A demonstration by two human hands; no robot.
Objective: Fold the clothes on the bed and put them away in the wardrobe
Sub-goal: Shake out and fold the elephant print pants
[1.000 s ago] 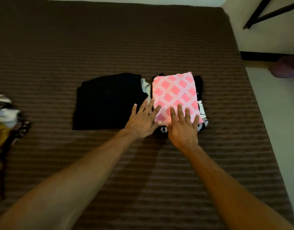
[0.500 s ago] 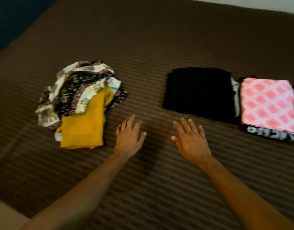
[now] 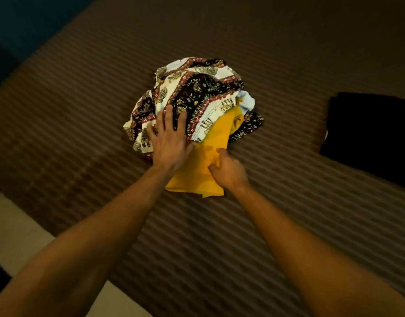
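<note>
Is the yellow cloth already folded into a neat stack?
No, the yellow cloth lies loose, partly under the crumpled patterned garment, with the right hand pinching it.

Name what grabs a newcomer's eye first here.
The yellow garment at mid-bed, pinched by the right hand. The crumpled patterned cloth lies partly over it, the left hand flat on top. A folded black garment sits at the right edge.

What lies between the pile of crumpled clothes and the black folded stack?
Only bare striped bedcover separates the pile from the black stack, as the head view shows.
</note>
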